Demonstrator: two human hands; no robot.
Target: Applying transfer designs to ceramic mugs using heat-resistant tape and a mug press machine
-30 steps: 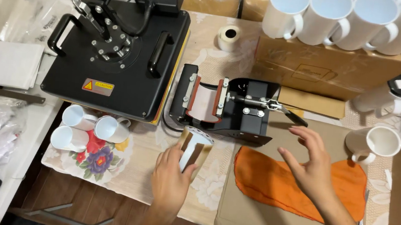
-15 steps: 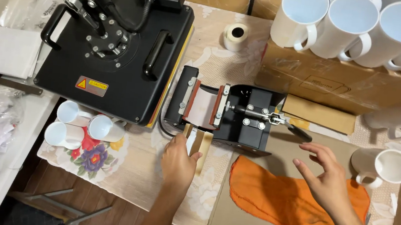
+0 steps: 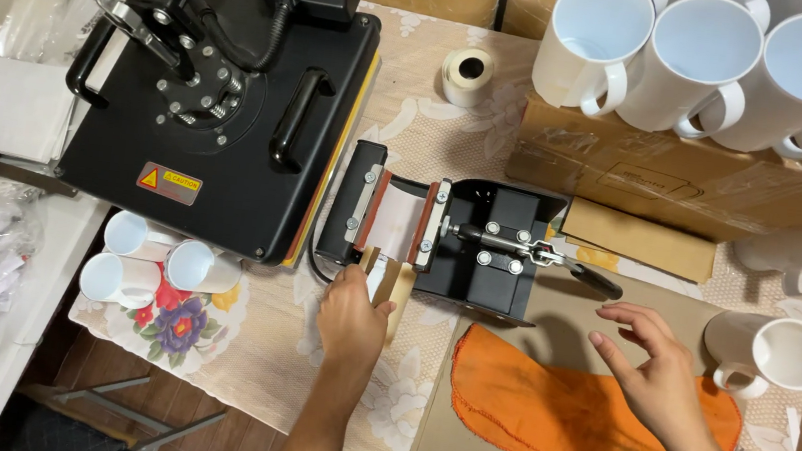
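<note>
My left hand [image 3: 351, 316] grips a paper-wrapped white mug [image 3: 384, 283] and holds it at the front of the black mug press [image 3: 464, 245], just below its reddish curved heating sleeve [image 3: 403, 222]. Over an orange cloth [image 3: 568, 416], my right hand [image 3: 653, 370] hovers with fingers spread and nothing in it. That hand lies below the press's black lever handle [image 3: 588, 276].
A large black flat heat press [image 3: 223, 105] fills the upper left. White mugs [image 3: 732, 62] stand on cardboard boxes [image 3: 678, 182] at the back right, one mug [image 3: 777, 352] at the right. A tape roll [image 3: 466, 73] lies behind; three small cups [image 3: 155, 263] sit on a floral cloth.
My left hand has carried the wrapped mug up from the table toward the mug press opening. My right hand has shifted slightly right and stays spread above the orange cloth.
</note>
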